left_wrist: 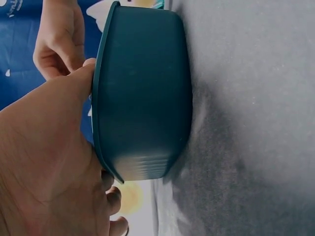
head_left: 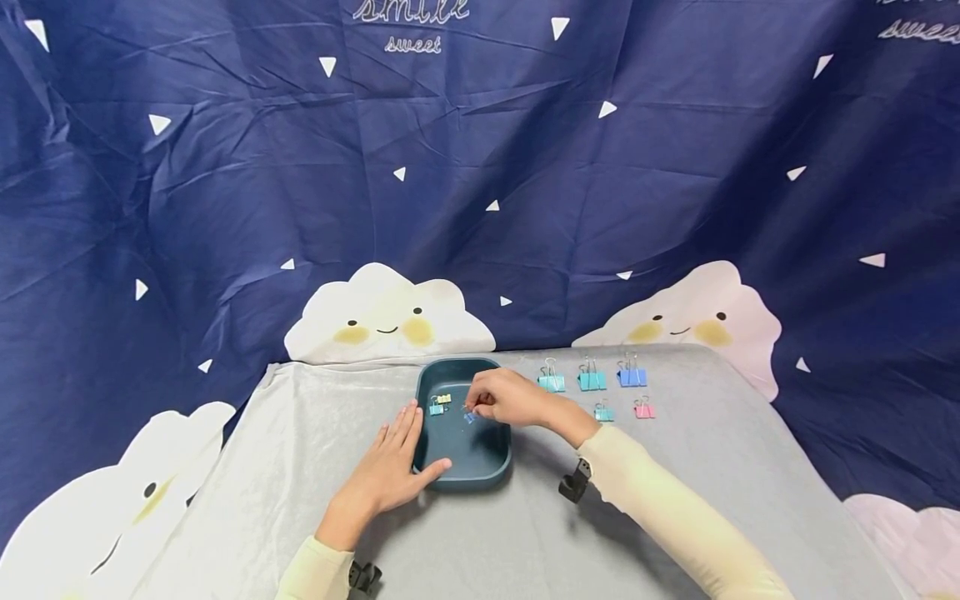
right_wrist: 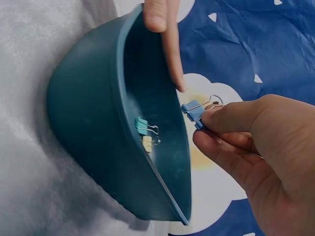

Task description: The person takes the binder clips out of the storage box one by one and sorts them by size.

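Note:
My right hand (head_left: 513, 398) pinches a small blue binder clip (right_wrist: 195, 111) between thumb and fingers, over the dark teal plastic bin (head_left: 468, 454). Inside that bin lie a small teal binder clip (right_wrist: 141, 126) and a small yellow binder clip (right_wrist: 147, 143), side by side near one wall. Fingers extended and thumb spread, my left hand (head_left: 392, 468) rests on the bin's left and near rim. The left wrist view shows the bin's outer wall (left_wrist: 142, 88) with the palm against its edge.
To the bin's right, larger binder clips stand in a back row: light teal (head_left: 552, 383), teal (head_left: 592, 381) and blue (head_left: 632, 377). Before them are a small teal clip (head_left: 603, 414) and a pink clip (head_left: 644, 411). A grey cloth (head_left: 247, 492) covers the table; a blue curtain (head_left: 450, 225) hangs behind.

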Tool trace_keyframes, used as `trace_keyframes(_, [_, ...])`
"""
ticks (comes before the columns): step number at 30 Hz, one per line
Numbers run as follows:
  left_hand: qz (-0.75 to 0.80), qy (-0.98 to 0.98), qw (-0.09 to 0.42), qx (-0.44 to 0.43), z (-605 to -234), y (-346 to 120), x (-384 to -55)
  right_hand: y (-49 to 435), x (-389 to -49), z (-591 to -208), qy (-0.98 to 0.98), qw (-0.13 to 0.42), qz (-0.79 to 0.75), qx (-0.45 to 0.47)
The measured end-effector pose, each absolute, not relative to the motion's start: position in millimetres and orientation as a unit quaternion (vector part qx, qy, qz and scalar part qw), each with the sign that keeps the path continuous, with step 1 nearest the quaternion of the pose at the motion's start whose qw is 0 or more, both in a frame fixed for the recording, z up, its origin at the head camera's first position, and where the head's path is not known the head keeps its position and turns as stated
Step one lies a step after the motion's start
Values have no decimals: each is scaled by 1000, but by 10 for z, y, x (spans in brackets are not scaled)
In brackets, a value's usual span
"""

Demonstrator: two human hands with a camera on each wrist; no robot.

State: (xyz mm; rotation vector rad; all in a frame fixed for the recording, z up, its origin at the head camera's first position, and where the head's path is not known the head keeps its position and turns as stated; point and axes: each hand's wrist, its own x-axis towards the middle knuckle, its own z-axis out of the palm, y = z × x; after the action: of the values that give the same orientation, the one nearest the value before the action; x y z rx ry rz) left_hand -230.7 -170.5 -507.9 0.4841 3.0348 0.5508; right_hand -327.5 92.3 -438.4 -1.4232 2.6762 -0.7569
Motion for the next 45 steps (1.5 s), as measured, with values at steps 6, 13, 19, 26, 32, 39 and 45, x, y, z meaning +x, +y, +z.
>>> trace_keyframes(6, [176, 972, 15, 152, -5066, -1695, -2289, 1064, -3249, -4346, 863, -7, -258, -434])
trace_keyframes(13, [176, 973, 15, 150, -5074, -1694, -2282, 1263, -3207, -4312, 867, -14, -279, -413])
trace_keyframes(19, [173, 973, 9, 152, -5078, -1705, -2288, 1397, -3176, -4301, 865, -37, -281, -415])
trace_keyframes(26, [175, 972, 10, 156, -5053, -1702, -2279, 1546, -3119, -4303, 863, -47, -303, -402])
trace_keyframes(32, [172, 972, 7, 159, -5049, -1703, -2276, 1686, -3086, -4340, 861, -50, -324, -388])
trace_keyframes(39, [175, 971, 5, 160, -5056, -1706, -2284, 1869, -3038, -4395, 862, -60, -331, -378])
trace_keyframes(45, [175, 971, 6, 160, -5057, -1703, -2284, 1993, -2976, -4459, 866, -65, -342, -358])
